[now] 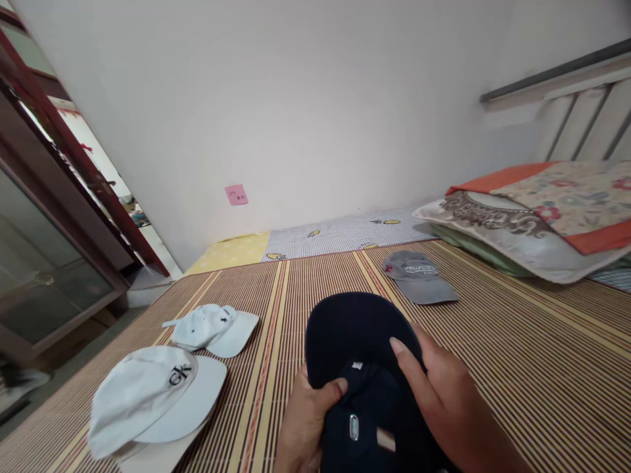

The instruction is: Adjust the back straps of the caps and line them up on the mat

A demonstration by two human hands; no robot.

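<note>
A dark navy baseball cap [367, 335] is held up close in front of me, the underside of its brim turned toward me. My left hand [308, 414] grips its left edge, thumb pressed on the inner band. On the other side my right hand [441, 384] is closed around the brim's right edge, thumb lying on the underside. A metal buckle [353, 427] shows on the cap's strap. To the left lie a white cap with black letters [158, 394] and a smaller white cap with a small dark emblem [214, 328]. Farther off is a grey cap [421, 276].
A striped bamboo mat [280, 315] covers the bed. Pillows [522, 223] are piled at the right by a headboard [591, 118]. A pink note [236, 194] is stuck on the white wall [320, 112]. At the left stands a red-brown door frame [93, 164].
</note>
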